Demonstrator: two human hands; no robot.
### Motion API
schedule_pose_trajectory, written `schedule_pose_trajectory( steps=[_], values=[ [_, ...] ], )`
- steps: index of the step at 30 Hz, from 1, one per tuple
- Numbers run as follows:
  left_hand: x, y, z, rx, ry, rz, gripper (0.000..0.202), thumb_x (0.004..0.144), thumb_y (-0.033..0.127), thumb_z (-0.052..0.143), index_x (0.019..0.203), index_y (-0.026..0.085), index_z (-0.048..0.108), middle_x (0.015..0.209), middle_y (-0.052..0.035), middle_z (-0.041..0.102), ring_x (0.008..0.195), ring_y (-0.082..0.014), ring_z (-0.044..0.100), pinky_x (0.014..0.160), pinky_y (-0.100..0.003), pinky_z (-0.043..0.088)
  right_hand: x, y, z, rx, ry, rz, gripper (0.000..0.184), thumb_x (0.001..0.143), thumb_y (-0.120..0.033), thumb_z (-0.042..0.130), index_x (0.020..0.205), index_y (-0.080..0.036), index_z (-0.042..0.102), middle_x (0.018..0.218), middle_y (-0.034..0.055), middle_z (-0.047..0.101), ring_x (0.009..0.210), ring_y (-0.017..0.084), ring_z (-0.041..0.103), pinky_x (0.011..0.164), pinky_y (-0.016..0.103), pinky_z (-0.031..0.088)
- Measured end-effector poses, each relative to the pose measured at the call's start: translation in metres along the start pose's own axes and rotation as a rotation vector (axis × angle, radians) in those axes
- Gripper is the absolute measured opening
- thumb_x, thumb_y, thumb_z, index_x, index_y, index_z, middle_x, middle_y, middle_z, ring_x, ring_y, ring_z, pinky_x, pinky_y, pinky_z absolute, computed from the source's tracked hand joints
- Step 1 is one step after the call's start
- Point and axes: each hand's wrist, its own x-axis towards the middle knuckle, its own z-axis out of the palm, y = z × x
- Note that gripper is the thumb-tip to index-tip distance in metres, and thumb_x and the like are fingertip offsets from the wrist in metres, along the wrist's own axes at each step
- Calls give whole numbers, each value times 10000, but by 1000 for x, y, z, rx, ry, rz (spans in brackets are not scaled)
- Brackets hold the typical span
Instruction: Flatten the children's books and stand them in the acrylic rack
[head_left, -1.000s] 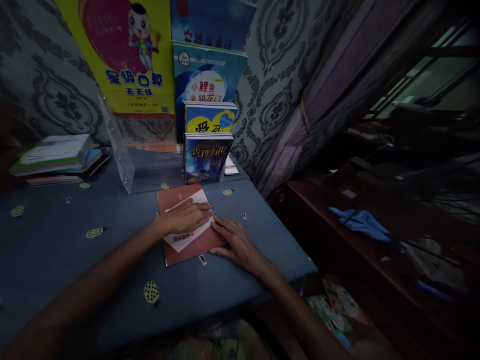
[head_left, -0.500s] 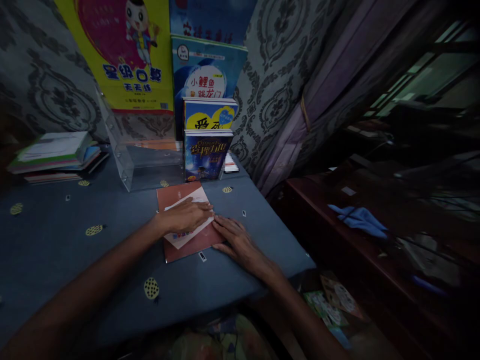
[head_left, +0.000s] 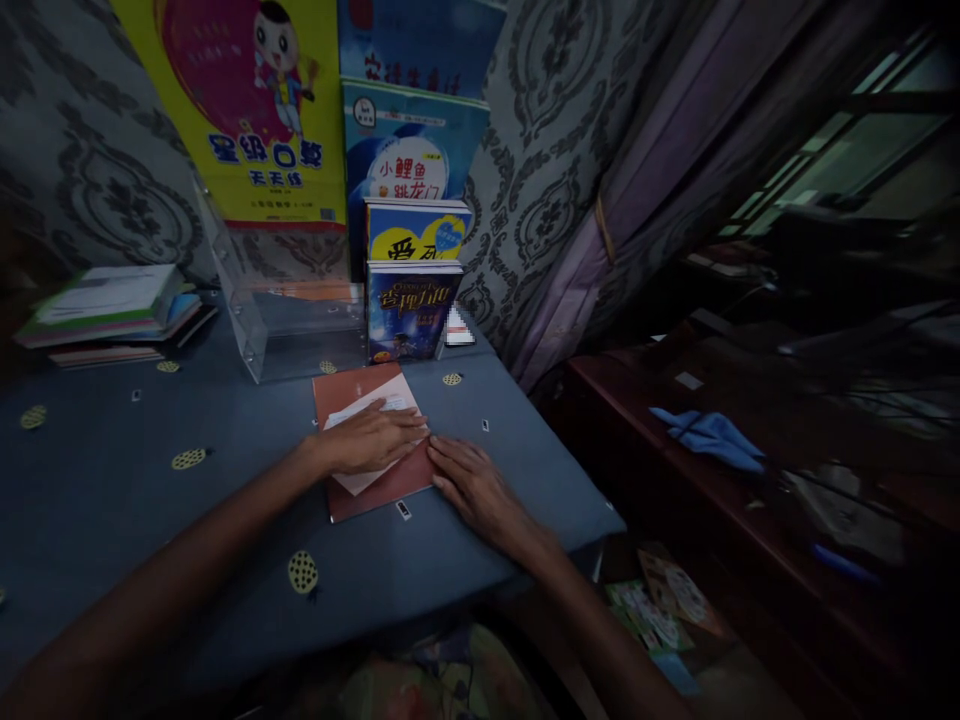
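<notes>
Lying on blue patterned tabletop (head_left: pixel 232 560), head view: 1 reddish bklt (head_left: pixel 409 476), flat, just in front of clear stand (head_left: pixel 311 350). Atop bklt: 1 pale paper (head_left: pixel 358 484), set askew, partly hidden by L hand (head_left: pixel 375 438). L hand: palm down, fingers extended & laid flat across paper, tips twd R. R hand (head_left: pixel 480 490): palm down, fingers extended, close tog., tips touching bklt at its R edge. Behind: yellow bk (head_left: pixel 300 180) upright at stand's L; blue-toned bks upright at R, dk-blue bk (head_left: pixel 412 315) frontmost. Far L: 1 stack bks/papers (head_left: pixel 112 310). R of table: dk-red furniture (head_left: pixel 637 420) w/ blue cloth (head_left: pixel 709 437); purple curtain (head_left: pixel 559 285) nr wall.
</notes>
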Motion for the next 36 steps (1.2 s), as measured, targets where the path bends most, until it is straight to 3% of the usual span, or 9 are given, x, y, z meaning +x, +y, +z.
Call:
schedule_pose_trajectory(
  steps=[7, 11, 19, 27, 31, 36],
  values=[
    [6, 15, -1, 66, 16, -13, 351, 1049, 287, 320, 1277, 227, 580, 1386, -69, 602, 1336, -208, 503, 1168, -445, 225, -3, 1, 4, 23, 7, 11, 435, 1000, -283, 470, 1428, -219, 511, 1430, 133, 565, 1341, 256, 514, 1108, 534, 424],
    [4, 16, -5, 41, -3, 4, 343, 1034, 300, 349, 1306, 237, 550, 1417, -68, 573, 1356, -210, 478, 1141, -420, 277, -7, 0, 4, 10, -1, 14, 459, 996, -291, 479, 1452, -238, 477, 1453, 120, 545, 1359, 248, 496, 1136, 535, 391],
    [1, 14, -12, -29, -68, 2, 380, 1020, 305, 385, 1377, 269, 511, 1482, -40, 518, 1414, -203, 407, 1153, -426, 254, -11, -5, -3, -6, -15, 22, 409, 1010, -281, 440, 1393, -186, 549, 1420, 142, 573, 1325, 254, 532, 1113, 513, 427],
    [6, 31, -8, 77, -33, 5, 349, 1036, 243, 320, 1260, 201, 585, 1379, -95, 606, 1330, -221, 507, 1156, -461, 228, -13, -7, -3, -15, -26, 20, 428, 1002, -289, 468, 1415, -195, 522, 1440, 134, 555, 1348, 250, 509, 1127, 504, 415],
    [5, 31, -11, 38, -72, -29, 353, 1029, 274, 357, 1318, 208, 549, 1440, -88, 553, 1343, -232, 490, 1132, -454, 273, -18, -9, -2, -23, 17, 11, 422, 1001, -279, 475, 1415, -210, 521, 1425, 129, 571, 1326, 251, 532, 1105, 512, 440],
    [2, 23, -16, 0, -130, 15, 398, 1014, 279, 408, 1404, 241, 481, 1505, -68, 485, 1413, -224, 406, 1122, -424, 308, -24, -8, 0, 11, 125, -24, 342, 1005, -243, 460, 1299, -185, 624, 1308, 135, 662, 1214, 243, 622, 1031, 468, 512]
  ],
)
